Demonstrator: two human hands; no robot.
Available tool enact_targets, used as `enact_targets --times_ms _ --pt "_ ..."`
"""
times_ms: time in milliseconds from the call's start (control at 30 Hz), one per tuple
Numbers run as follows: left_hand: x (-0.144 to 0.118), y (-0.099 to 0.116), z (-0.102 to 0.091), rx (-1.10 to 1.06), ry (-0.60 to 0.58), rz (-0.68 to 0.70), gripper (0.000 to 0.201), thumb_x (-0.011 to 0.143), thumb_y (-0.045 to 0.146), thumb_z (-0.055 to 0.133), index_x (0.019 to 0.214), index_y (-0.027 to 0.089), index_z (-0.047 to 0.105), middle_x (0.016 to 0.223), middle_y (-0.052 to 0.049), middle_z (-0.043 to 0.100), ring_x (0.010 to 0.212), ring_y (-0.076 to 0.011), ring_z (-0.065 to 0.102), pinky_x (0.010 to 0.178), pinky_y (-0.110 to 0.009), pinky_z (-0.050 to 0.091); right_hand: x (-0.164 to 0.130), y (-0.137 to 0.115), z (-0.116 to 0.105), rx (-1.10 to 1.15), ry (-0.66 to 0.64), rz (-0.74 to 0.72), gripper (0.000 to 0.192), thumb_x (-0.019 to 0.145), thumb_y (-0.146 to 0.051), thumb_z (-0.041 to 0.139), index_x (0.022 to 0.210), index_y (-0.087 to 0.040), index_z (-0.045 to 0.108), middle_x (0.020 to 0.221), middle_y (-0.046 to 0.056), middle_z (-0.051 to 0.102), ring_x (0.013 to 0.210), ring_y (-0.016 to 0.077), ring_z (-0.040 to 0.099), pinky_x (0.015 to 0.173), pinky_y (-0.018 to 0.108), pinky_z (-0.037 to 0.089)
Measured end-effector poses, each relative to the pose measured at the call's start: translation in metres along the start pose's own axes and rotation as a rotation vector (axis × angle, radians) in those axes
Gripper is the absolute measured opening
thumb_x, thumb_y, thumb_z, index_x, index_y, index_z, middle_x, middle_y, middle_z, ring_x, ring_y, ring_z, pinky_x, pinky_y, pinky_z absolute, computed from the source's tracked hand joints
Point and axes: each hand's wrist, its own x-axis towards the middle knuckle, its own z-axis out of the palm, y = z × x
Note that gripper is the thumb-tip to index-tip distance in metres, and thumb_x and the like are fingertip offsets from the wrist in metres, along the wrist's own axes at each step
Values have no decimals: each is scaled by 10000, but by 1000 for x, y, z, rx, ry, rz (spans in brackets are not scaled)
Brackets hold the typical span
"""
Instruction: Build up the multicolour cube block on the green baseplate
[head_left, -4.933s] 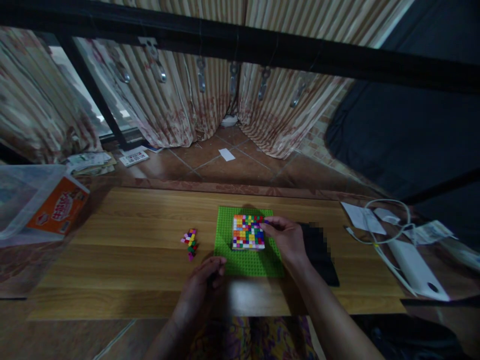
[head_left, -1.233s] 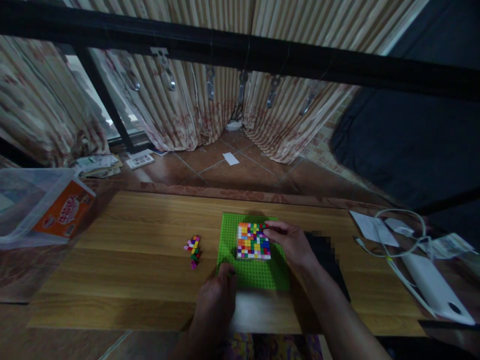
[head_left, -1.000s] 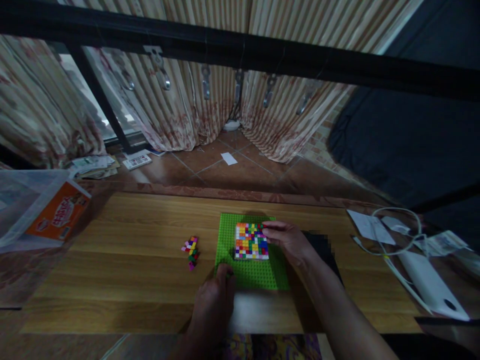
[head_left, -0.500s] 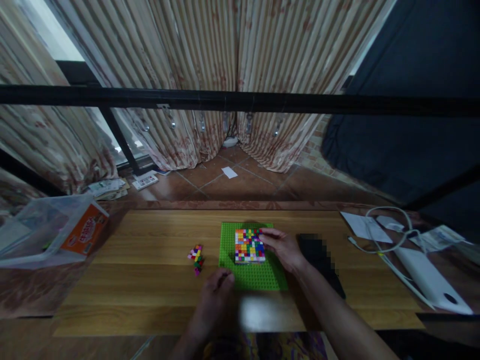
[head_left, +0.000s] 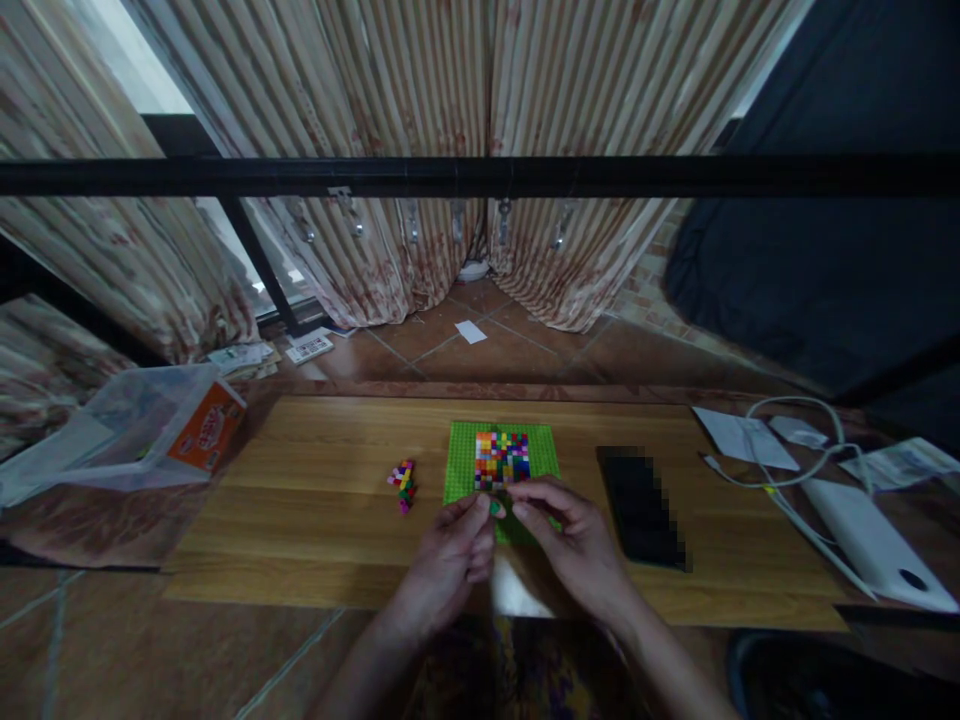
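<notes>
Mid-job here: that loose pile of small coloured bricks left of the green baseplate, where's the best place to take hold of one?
Pinch a top brick of the pile by two opposite side faces, coming from above. The bricks lie heaped and touching on the table, so lower ones are blocked. The left hand is nearest; it already pinches a green piece, so that likely goes down first.

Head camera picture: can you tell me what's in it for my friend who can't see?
Two hands meet over a wooden table: the left hand pinches a tiny green brick and the right hand is beside it. Behind them, a green baseplate holds a colourful brick square, with loose bricks to the left.
</notes>
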Motion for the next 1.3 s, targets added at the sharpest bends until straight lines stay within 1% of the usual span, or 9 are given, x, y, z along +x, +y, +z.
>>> enact_targets --times_ms 167,400,567,700,800,900,1000,1133,1300 --pt "0 2 6 6 12 30 485 656 536 768 783 183 460 456 143 251 389 -15 141 387 -158 141 -2 -2 4 -98 -4 -153 187 863 -291 631 1034 -288 707 982 33 689 896 161 649 769 289 542" --pt "4 -3 6 21 47 41 487 666 565 744 780 187 458 443 144 245 387 -15 125 385 -159 127 -5 6 7 -463 66 -436 227 863 -193 629 1050 -292 711 988 53 688 910 181 640 774 328 555" --pt "5 -4 -2 57 34 3 496 648 582 743 744 188 457 435 141 268 360 -10 131 375 -174 129 -3 12 12 -551 102 -494 186 872 -197 625 1023 -260 714 935 49 702 863 178 650 767 332 569" --pt "7 -1 -4 89 44 22 481 654 578 737 722 186 466 438 134 281 354 -9 147 379 -184 126 -1 12 14 -531 104 -483 190 884 -181 604 1035 -238 705 926 49 712 853 173 656 760 314 563" --pt "8 1 -4 132 46 32 476 655 591 727 759 172 527 442 131 271 362 -11 147 384 -189 121 7 13 6 -479 91 -410 196 888 -190 598 1037 -257 708 944 38 707 874 166 651 768 302 547" --pt "10 2 -9 168 61 30 492 651 602 721 805 155 583 444 129 253 375 -15 145 392 -193 105 25 23 -9 -437 191 -292 142 868 -266 635 966 -286 735 1007 34 678 942 180 632 814 328 521" --pt "11 0 -18 181 98 13 492 629 599 734 790 157 592 442 124 257 381 -18 152 400 -197 96 51 42 -21 -346 286 -181 112 814 -357 691 881 -292 753 1044 32 646 1011 210 607 882 379 484" --pt "14 -3 -31 181 152 -13 509 599 620 736 778 165 592 418 126 257 368 -23 146 400 -206 94 75 66 -24 -266 225 -122 133 776 -398 710 821 -283 759 1099 36 617 1074 229 583 945 414 447" --pt "14 -4 -36 171 205 -11 481 616 599 730 786 170 596 422 122 273 373 -27 155 407 -206 102 80 80 -23 -245 203 -92 142 756 -403 716 800 -275 757 1142 44 608 1114 238 564 987 434 419"
